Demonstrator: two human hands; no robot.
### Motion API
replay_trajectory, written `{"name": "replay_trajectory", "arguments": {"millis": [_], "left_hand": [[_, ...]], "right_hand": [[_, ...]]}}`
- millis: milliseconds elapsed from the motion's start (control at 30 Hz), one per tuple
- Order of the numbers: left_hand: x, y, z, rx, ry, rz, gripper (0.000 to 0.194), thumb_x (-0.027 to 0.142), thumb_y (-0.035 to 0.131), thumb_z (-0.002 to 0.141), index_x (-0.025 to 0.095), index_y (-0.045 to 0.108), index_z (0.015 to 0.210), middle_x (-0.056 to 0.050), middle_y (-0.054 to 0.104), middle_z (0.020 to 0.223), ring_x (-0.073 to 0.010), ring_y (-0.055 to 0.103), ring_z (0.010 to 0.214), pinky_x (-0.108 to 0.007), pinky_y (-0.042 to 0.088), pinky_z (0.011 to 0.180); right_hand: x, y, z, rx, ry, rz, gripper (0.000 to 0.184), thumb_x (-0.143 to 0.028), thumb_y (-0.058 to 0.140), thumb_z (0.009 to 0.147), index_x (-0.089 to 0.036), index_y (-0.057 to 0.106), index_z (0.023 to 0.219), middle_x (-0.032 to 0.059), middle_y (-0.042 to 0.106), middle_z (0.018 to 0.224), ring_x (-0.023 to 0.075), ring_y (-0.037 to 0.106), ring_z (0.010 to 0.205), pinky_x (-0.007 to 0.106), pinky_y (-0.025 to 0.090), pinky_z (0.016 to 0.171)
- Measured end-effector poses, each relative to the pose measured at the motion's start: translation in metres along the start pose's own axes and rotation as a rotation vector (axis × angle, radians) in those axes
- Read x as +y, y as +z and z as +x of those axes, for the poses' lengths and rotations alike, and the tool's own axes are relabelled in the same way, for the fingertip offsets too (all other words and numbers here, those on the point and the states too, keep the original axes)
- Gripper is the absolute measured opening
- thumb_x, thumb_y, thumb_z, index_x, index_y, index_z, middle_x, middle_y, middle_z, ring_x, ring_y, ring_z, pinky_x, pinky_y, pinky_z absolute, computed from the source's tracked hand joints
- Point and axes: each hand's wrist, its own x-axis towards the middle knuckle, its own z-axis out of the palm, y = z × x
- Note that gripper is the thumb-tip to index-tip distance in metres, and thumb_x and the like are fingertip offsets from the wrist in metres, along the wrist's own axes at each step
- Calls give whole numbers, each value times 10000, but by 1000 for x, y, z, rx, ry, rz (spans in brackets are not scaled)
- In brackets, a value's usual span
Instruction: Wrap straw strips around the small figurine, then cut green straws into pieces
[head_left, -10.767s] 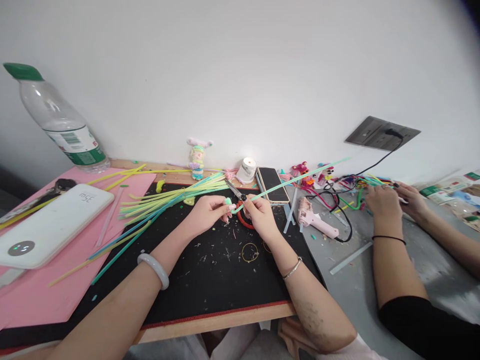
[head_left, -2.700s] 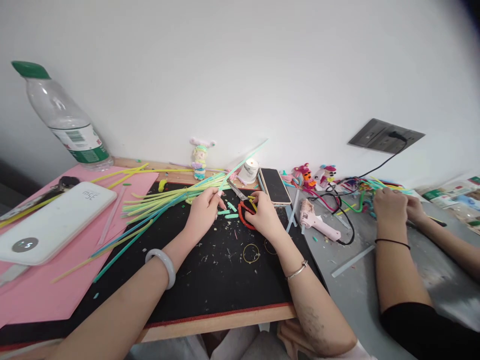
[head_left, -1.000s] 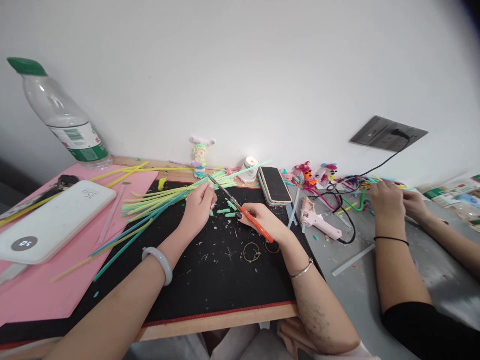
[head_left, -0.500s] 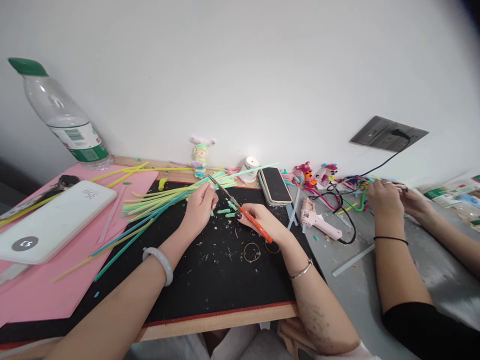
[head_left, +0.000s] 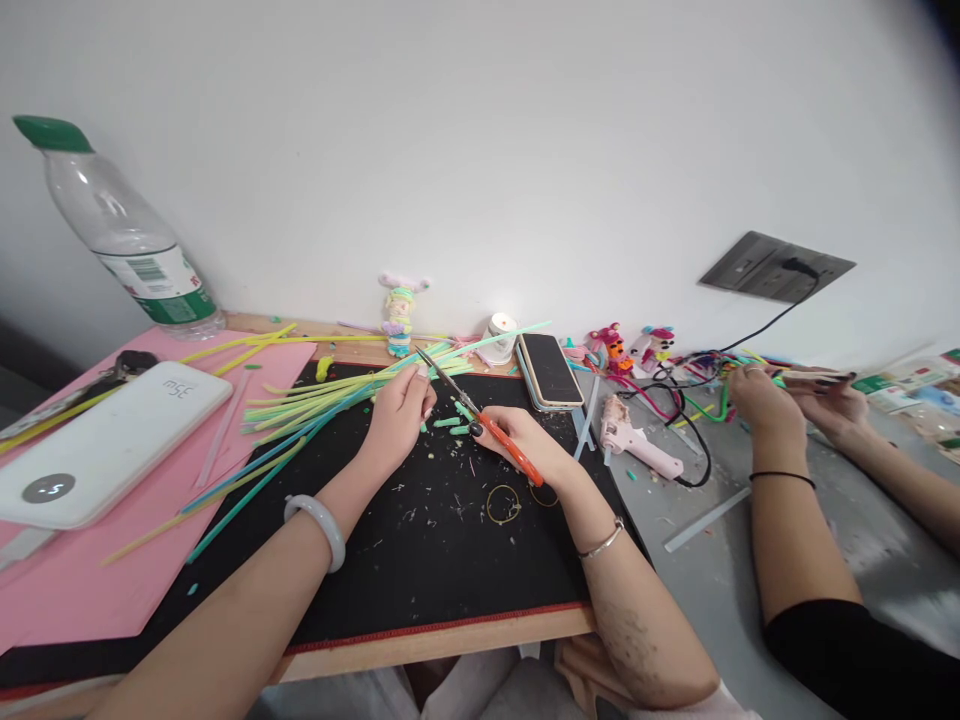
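Observation:
My right hand (head_left: 525, 445) grips orange-handled scissors (head_left: 480, 418), blades pointing up-left toward my left fingertips. My left hand (head_left: 399, 410) is closed in a pinch on a long pale-green stick (head_left: 495, 342) that runs up to the right, resting over a bundle of green, yellow and blue sticks (head_left: 330, 400). Short cut green pieces (head_left: 450, 422) lie on the black mat (head_left: 420, 560) between both hands.
A phone (head_left: 549, 368), white tape roll (head_left: 501, 330), small doll (head_left: 397, 305), pink glue gun (head_left: 637, 440) and two wire rings (head_left: 501, 502) lie near. A white power bank (head_left: 97, 440) and bottle (head_left: 127, 230) stand left. Another person's hands (head_left: 780, 405) work at the right.
Since 2.7 s ago my right hand picked the scissors up from the mat. Over the last second both hands hardly moved; the other person's hands lifted slightly.

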Motion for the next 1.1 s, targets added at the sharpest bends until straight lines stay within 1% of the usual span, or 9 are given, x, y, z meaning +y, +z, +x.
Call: {"name": "replay_trajectory", "arguments": {"millis": [133, 300, 567, 700, 867, 967, 1033, 1100], "left_hand": [[-1, 0, 0, -17, 3, 0, 371, 371, 346, 917, 203, 369, 586, 42, 412, 489, -92, 374, 426, -228, 308, 447], [-2, -1, 0, -11, 4, 11, 362, 367, 347, 911, 206, 371, 587, 41, 412, 483, -97, 364, 420, -235, 301, 447], [-10, -3, 2, 60, -21, 99, 379, 323, 357, 878, 210, 334, 518, 41, 383, 447, -106, 367, 424, -235, 307, 460], [-12, -4, 2, 65, -8, 107, 365, 305, 359, 876, 210, 342, 523, 41, 388, 448, -107, 372, 429, -233, 309, 461], [-12, -5, 3, 61, 3, 114, 360, 297, 349, 885, 210, 335, 536, 42, 385, 458, -110, 383, 445, -236, 310, 479], [-10, -6, 3, 85, 14, 181, 361, 302, 350, 887, 208, 334, 540, 39, 395, 468, -116, 389, 462, -245, 302, 503], [-9, -7, 4, 112, 35, 262, 352, 311, 365, 883, 205, 346, 547, 38, 395, 479, -120, 386, 472, -252, 283, 508], [-9, -8, 4, 112, 67, 357, 330, 322, 386, 875, 203, 396, 566, 39, 382, 484, -126, 379, 478, -257, 262, 505]], "right_hand": [[1, 1, 1, 3, 8, 17, 381, -509, 509, 791, -174, 397, 650, -44, 336, 646, 88, 284, 593, 204, 247, 516], [1, 0, 1, 9, 27, 25, 392, -515, 518, 778, -173, 395, 632, -42, 332, 636, 85, 273, 581, 203, 236, 500], [-3, 5, -1, 4, 58, -10, 414, -530, 498, 782, -175, 379, 607, -41, 293, 616, 85, 237, 568, 210, 220, 479], [-7, 7, -2, 4, 50, -27, 415, -526, 493, 785, -176, 369, 599, -39, 290, 605, 85, 236, 566, 210, 219, 477], [-5, 10, 1, 61, 49, -79, 427, -516, 473, 797, -181, 331, 574, -42, 267, 584, 84, 217, 556, 215, 203, 471], [1, 10, 4, 96, 52, -100, 432, -522, 473, 791, -182, 332, 565, -43, 264, 576, 85, 221, 555, 219, 197, 475], [6, 10, 6, 160, 59, -107, 430, -522, 468, 793, -182, 335, 565, -44, 271, 573, 86, 229, 553, 221, 195, 477], [10, 8, 7, 240, 62, -100, 424, -517, 461, 800, -183, 335, 570, -45, 277, 572, 87, 238, 552, 221, 198, 479]]}}
